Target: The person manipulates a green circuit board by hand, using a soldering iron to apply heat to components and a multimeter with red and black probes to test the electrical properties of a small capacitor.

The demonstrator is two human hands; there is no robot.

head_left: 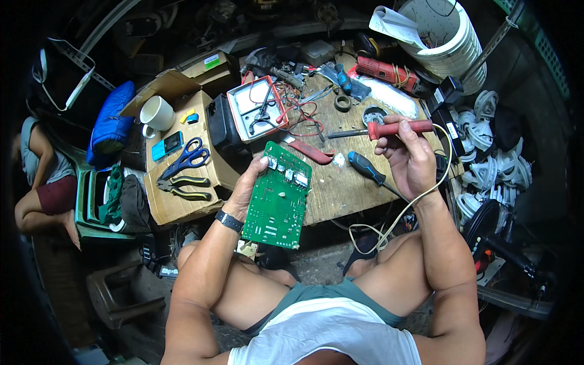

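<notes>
The left hand (250, 182) is closed on the edge of a green rectangular circuit board (278, 198), fingers behind it and the thumb on the front near the top. The board is held upright and a little tilted, above the person's knees, just at the front edge of the table. Some small white parts sit in a row along its upper end.

The right hand (409, 157) is wrapped around the red plastic handle of a soldering iron (389, 129). The iron lies almost level above the table, its dark metal tip pointing to the left, well apart from the board. A pale cable runs from the handle down past the wrist.

The worn wooden table (331, 188) is crowded. A screwdriver with a blue and black handle (369, 170) lies just under the right hand. A flat red tool (313, 152) lies near the top of the board. Further back there is a white tray with a red rim (258, 108) holding wires. To the left, a brown cardboard box (182, 198) carries blue-handled scissors (185, 159), pliers with black and yellow grips (182, 188) and a white ceramic mug (156, 114). At the right, white plastic fan parts (496, 167) are piled. Another person sits at the far left.
</notes>
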